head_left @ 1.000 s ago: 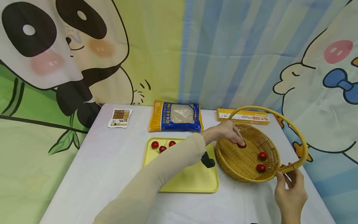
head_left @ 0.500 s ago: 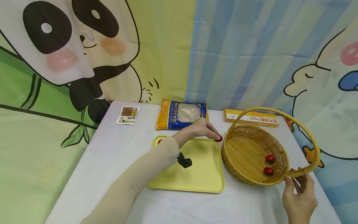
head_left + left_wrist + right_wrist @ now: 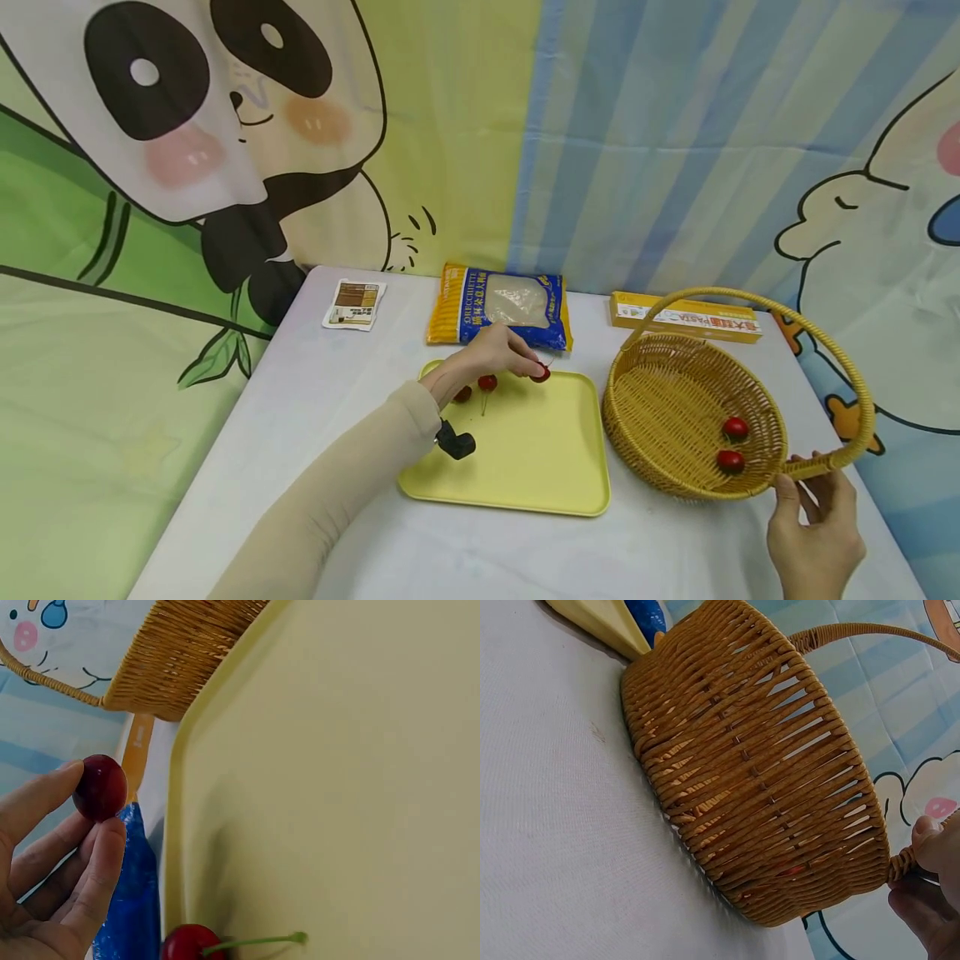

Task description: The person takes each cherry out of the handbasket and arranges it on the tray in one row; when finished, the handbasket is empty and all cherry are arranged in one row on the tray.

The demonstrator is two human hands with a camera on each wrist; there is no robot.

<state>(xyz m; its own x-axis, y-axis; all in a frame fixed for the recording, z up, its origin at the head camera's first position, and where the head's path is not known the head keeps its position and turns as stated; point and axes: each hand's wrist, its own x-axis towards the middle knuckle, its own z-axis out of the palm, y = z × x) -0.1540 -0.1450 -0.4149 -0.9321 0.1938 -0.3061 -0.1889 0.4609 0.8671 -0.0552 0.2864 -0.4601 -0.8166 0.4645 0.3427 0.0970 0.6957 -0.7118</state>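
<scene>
My left hand (image 3: 498,350) pinches a dark red cherry (image 3: 100,787) between thumb and fingertips, above the back edge of the yellow tray (image 3: 525,467). Near my left wrist, another cherry (image 3: 487,383) with a green stem lies on the tray, with one more cherry (image 3: 462,394) beside it, partly behind the arm. My right hand (image 3: 816,525) grips the foot of the handle of the wicker basket (image 3: 660,417), at the basket's right front. Inside the basket, two cherries lie near its right wall, one (image 3: 736,428) behind the other (image 3: 730,462).
Behind the tray lies a blue and yellow pasta bag (image 3: 517,304). A yellow pasta box (image 3: 705,321) stands behind the basket, under its tall arched handle (image 3: 795,321). At the back left is a small flat packet (image 3: 354,305). A printed curtain hangs behind the table.
My left hand has drawn back leftward from over the basket to above the tray, the cherry still between its fingers. My right hand keeps its grip on the handle. The head view has shifted slightly.
</scene>
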